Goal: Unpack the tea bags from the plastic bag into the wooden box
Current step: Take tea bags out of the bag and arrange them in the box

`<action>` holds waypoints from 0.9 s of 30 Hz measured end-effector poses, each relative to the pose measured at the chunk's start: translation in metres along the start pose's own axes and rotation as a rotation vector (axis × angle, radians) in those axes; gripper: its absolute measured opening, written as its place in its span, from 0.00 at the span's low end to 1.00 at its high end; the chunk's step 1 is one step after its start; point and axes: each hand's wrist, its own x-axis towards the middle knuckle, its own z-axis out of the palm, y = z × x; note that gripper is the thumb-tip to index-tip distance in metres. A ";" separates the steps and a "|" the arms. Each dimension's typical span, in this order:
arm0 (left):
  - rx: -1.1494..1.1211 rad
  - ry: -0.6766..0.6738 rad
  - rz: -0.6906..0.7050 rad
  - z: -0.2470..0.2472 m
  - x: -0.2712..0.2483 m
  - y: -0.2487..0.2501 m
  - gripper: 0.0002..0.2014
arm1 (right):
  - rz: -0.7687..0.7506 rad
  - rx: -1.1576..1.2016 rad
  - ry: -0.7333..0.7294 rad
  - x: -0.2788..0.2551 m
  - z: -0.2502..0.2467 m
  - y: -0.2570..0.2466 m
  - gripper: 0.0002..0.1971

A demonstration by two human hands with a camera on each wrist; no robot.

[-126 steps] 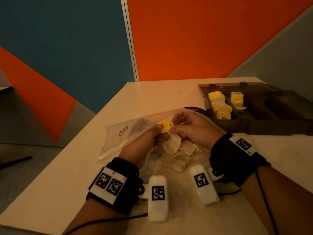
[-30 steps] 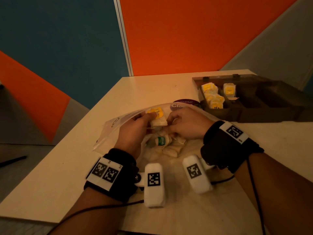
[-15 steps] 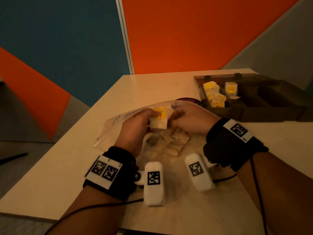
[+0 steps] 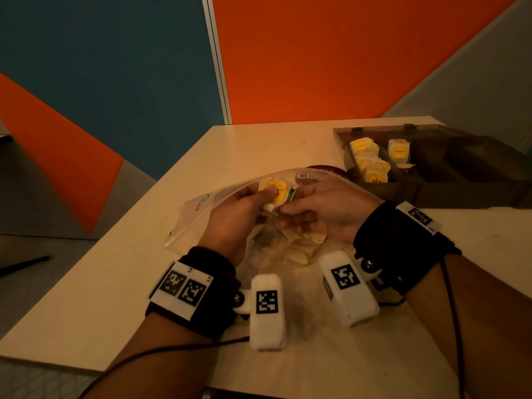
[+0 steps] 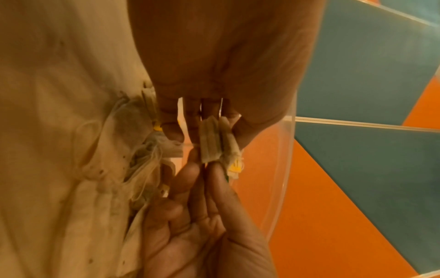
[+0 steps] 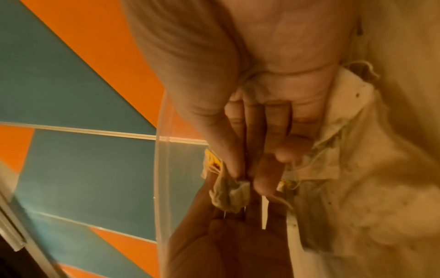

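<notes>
1. Box [image 4: 426,194]: open on the table [image 4: 259,145], lid back; yellow-tagged tea bags [image 4: 371,162] already fill its nearest-left compartments, the rest look dark and empty.
2. Bag [image 4: 198,208]: clear plastic, left of the box, mouth held open by both hands inside it; loose tea bags [image 4: 290,249] lie heaped in it.
3. Left hand [image 4: 239,214]: fingers curled, thumb pinching a small stack [image 4: 276,191] of yellow-tagged tea bags, probably gathering several for one trip to the box.
4. Right hand [image 4: 322,208]: between stack and box, thumb and fingertips pinching the stack's other edge, apparently squaring it up.
</notes>
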 end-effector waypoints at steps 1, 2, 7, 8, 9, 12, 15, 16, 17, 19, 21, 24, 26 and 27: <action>0.004 0.006 0.006 -0.001 0.000 -0.001 0.08 | 0.008 -0.026 -0.025 -0.001 0.000 -0.001 0.04; 0.010 0.011 0.009 -0.002 0.000 -0.002 0.08 | 0.012 -0.060 -0.035 -0.002 -0.001 -0.001 0.04; 0.081 0.035 -0.003 -0.003 0.003 -0.007 0.03 | -0.078 -0.085 0.105 0.002 -0.006 -0.005 0.21; 0.095 0.039 -0.010 -0.004 0.004 -0.007 0.03 | -0.122 -0.063 0.155 0.002 -0.008 -0.007 0.22; 0.105 0.045 -0.011 -0.004 0.004 -0.008 0.03 | -0.167 -0.054 0.182 0.002 -0.008 -0.008 0.22; 0.114 0.061 0.011 -0.003 0.004 -0.007 0.04 | -0.216 -0.138 0.123 0.000 -0.007 -0.009 0.14; 0.099 0.057 0.027 -0.004 0.003 -0.007 0.02 | -0.194 -0.299 0.068 0.000 -0.004 -0.005 0.12; 0.088 0.052 0.025 -0.004 0.003 -0.007 0.03 | -0.196 -0.329 0.083 0.000 -0.004 -0.004 0.09; 0.077 0.045 0.021 -0.003 0.003 -0.006 0.04 | -0.198 -0.342 0.113 0.000 -0.004 -0.004 0.06; 0.031 0.007 -0.001 -0.002 0.001 -0.004 0.09 | -0.184 -0.306 0.197 0.002 -0.005 -0.004 0.05; -0.052 -0.044 -0.048 -0.002 0.000 -0.002 0.11 | -0.158 -0.184 0.270 0.004 -0.005 -0.004 0.05; -0.109 -0.090 -0.096 -0.001 0.000 -0.001 0.13 | -0.160 -0.078 0.330 0.005 -0.003 -0.003 0.10; -0.098 -0.095 -0.091 0.000 0.000 -0.001 0.09 | -0.171 -0.040 0.319 0.004 -0.002 -0.003 0.12; -0.096 -0.096 -0.086 0.001 -0.001 0.000 0.07 | -0.170 -0.014 0.299 0.004 -0.001 -0.003 0.12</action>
